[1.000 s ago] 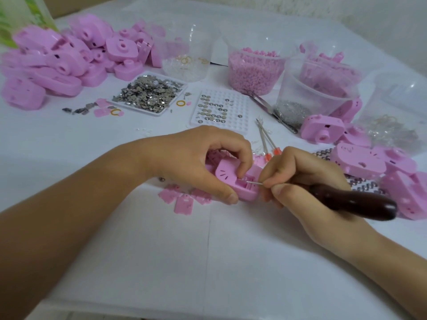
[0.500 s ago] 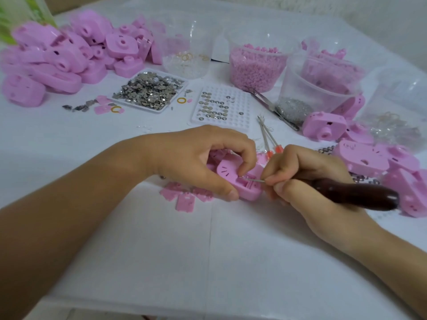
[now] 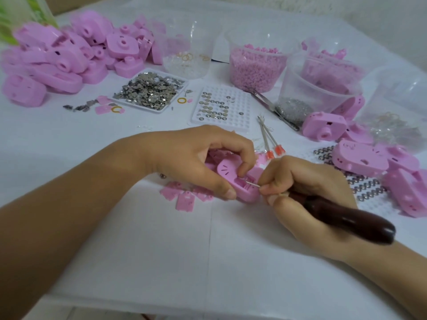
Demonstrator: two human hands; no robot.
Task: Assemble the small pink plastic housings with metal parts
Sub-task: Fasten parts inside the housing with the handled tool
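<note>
My left hand [image 3: 198,158] grips a small pink housing [image 3: 228,176] on the white table, thumb at its near edge and forefinger curled over its open recess. My right hand [image 3: 305,190] holds a tool with a dark wooden handle [image 3: 346,218]. The tool's thin metal tip [image 3: 251,184] reaches into the housing's recess. Small pink flat pieces [image 3: 184,199] lie just below my left hand.
A pile of pink housings [image 3: 57,63] sits far left, more housings [image 3: 369,162] at right. A tray of metal parts [image 3: 150,91], a white grid tray [image 3: 221,107], clear tubs of pink beads [image 3: 256,65], tweezers [image 3: 272,107] and two red-tipped pins [image 3: 270,142] lie behind my hands.
My left forefinger has curled lower over the housing's recess. The tool tip stays in the recess; both hands have shifted only slightly.
</note>
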